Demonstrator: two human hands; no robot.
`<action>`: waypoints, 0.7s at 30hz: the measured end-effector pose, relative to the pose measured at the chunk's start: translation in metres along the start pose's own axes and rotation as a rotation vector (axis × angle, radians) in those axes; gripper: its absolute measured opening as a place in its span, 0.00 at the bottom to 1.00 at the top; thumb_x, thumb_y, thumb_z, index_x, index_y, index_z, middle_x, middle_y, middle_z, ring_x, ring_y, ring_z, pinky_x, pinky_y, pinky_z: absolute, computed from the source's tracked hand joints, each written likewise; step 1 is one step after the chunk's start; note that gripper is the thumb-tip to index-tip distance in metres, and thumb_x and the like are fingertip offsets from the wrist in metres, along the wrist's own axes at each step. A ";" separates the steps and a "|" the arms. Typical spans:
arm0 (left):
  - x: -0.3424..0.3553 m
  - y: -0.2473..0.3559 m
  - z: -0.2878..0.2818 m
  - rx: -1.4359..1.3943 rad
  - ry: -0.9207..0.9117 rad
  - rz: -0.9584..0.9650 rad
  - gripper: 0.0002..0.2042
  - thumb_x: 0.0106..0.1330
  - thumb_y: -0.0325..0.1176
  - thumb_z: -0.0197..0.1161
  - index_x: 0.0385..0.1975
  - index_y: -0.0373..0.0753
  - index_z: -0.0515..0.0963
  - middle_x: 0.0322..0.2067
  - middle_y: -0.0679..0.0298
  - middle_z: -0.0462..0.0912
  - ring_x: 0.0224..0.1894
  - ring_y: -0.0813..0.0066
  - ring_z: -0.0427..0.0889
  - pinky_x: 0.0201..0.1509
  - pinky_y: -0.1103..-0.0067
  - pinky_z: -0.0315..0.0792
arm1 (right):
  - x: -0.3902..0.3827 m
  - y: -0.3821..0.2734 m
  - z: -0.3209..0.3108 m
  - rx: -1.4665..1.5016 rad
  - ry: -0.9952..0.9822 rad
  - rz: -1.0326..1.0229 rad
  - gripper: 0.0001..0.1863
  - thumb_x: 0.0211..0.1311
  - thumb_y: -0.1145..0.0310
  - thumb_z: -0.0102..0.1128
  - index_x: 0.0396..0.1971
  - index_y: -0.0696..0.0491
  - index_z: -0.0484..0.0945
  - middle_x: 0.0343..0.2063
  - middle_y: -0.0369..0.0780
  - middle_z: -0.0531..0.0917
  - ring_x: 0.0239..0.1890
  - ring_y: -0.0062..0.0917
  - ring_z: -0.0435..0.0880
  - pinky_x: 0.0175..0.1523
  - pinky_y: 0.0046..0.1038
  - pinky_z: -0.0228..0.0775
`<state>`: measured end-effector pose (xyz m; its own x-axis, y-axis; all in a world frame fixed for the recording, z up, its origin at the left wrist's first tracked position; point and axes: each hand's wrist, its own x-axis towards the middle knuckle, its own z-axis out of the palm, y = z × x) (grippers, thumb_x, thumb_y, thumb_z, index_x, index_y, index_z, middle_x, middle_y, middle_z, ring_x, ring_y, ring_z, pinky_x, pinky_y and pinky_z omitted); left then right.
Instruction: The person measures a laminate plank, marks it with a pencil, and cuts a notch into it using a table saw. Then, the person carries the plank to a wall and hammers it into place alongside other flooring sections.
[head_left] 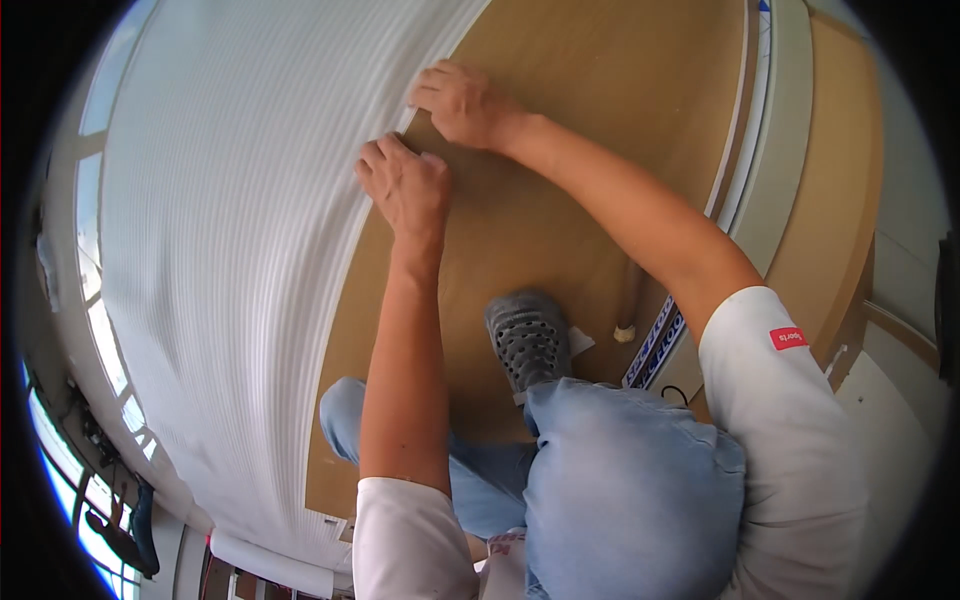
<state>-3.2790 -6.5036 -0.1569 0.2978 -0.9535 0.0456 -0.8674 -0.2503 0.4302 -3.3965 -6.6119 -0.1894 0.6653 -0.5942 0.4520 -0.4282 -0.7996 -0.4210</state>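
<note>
A large white ribbed sheet, like foam underlay, spreads over the left side, its edge running diagonally along a brown board. My left hand is closed at that edge, its fingers curled over the sheet's margin. Just beyond it and slightly to the right, my right hand also grips the edge, fingers bent. The fingertips of both hands are partly hidden, and the two hands are close together but apart.
My knee in blue jeans and a grey clog rest over the brown board. Along the right lie pale strips, blue-and-white printed strips and a round-ended stick. A white roll lies at the lower left.
</note>
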 end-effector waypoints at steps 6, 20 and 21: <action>0.001 0.004 -0.003 -0.040 -0.038 -0.108 0.15 0.52 0.26 0.60 0.40 0.31 0.72 0.42 0.48 0.72 0.48 0.47 0.69 0.57 0.59 0.62 | 0.011 0.005 0.013 0.011 0.014 0.020 0.04 0.51 0.73 0.54 0.23 0.49 0.79 0.30 0.32 0.82 0.37 0.29 0.79 0.42 0.32 0.71; -0.018 -0.036 -0.015 0.012 -0.147 0.220 0.30 0.64 0.35 0.61 0.66 0.33 0.65 0.63 0.51 0.66 0.64 0.52 0.64 0.69 0.61 0.58 | -0.011 -0.015 -0.026 0.050 -0.146 0.116 0.24 0.53 0.75 0.56 0.54 0.52 0.79 0.57 0.41 0.77 0.62 0.38 0.72 0.64 0.39 0.68; -0.017 -0.034 -0.017 -0.004 -0.126 0.235 0.28 0.65 0.35 0.60 0.66 0.33 0.66 0.63 0.52 0.66 0.64 0.51 0.64 0.70 0.60 0.58 | -0.009 -0.019 -0.031 0.030 -0.170 0.101 0.25 0.55 0.74 0.56 0.55 0.53 0.78 0.59 0.41 0.75 0.64 0.38 0.71 0.65 0.40 0.67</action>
<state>-3.2474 -6.4759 -0.1568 0.0359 -0.9988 0.0325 -0.9051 -0.0187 0.4248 -3.4132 -6.5937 -0.1609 0.7146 -0.6458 0.2686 -0.4809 -0.7325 -0.4818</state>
